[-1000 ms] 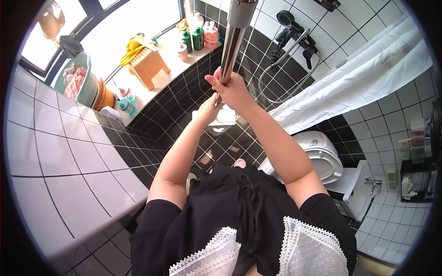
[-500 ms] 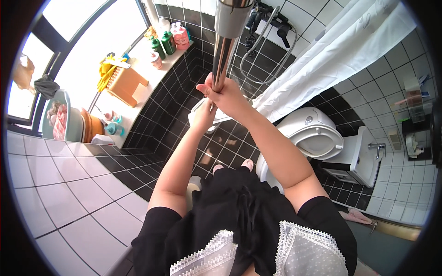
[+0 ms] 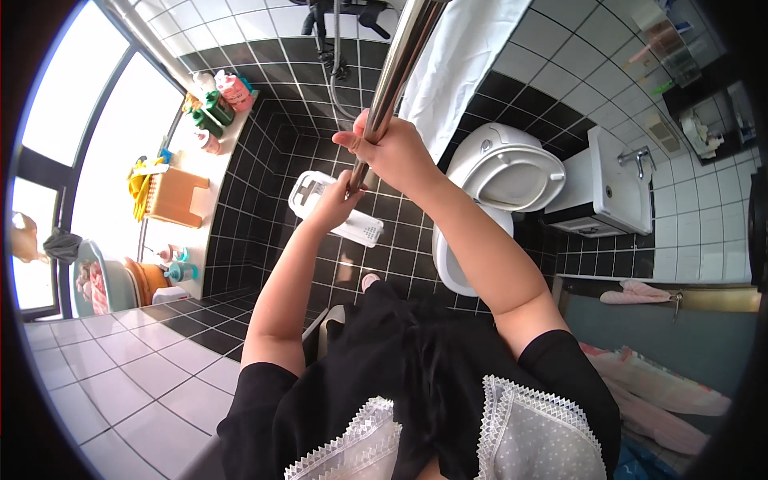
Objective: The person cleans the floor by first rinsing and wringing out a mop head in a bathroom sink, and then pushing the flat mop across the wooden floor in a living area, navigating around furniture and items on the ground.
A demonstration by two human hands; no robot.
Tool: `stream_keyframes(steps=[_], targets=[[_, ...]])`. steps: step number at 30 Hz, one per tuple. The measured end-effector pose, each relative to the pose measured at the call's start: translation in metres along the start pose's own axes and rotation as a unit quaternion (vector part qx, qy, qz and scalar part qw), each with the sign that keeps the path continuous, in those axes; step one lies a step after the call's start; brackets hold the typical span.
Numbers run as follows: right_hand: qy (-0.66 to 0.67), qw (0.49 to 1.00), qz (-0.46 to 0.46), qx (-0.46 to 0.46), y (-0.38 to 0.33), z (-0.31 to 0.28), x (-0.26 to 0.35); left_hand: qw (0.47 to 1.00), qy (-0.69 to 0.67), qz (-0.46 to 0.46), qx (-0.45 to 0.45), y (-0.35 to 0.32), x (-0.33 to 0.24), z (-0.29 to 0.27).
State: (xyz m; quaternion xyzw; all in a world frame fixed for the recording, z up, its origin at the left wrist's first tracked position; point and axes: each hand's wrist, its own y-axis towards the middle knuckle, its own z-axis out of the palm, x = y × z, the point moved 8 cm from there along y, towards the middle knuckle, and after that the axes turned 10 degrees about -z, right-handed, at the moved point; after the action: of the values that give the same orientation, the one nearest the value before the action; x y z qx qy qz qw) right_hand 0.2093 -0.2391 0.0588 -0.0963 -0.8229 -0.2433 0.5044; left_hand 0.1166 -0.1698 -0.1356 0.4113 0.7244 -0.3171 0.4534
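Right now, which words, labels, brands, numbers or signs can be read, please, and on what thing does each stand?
None can be read.
Large pink bottle: its printing is too small and blurred.
Green bottles: any label is too small to read.
Metal pole: no lettering visible.

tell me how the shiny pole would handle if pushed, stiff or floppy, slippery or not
The pole looks like straight metal, so it would probably stay stiff. Its smooth, glossy surface could be a bit slippery. A long stretch reaches beyond the right hand, with the left hand lower down, so the far end may tend to tip.
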Motion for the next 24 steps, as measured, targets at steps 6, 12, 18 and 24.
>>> stream_keyframes(steps=[6, 12, 18, 24], targets=[[0.021, 0.996, 0.090, -0.009, -0.107, -0.083, -0.055, 0.975, 0.030, -0.068, 0.212, -0.015, -0.026, 0.158], [-0.094, 0.978, 0.169, -0.079, -0.220, -0.184, -0.082, 0.940, -0.018, -0.084, 0.331, -0.050, -0.035, 0.315], [-0.147, 0.961, 0.193, -0.130, -0.343, -0.281, -0.062, 0.914, 0.008, -0.057, 0.402, -0.095, -0.094, 0.466], [-0.183, 0.947, 0.198, -0.174, -0.438, -0.350, -0.034, 0.919, -0.035, 0.077, 0.386, -0.117, -0.161, 0.583]])
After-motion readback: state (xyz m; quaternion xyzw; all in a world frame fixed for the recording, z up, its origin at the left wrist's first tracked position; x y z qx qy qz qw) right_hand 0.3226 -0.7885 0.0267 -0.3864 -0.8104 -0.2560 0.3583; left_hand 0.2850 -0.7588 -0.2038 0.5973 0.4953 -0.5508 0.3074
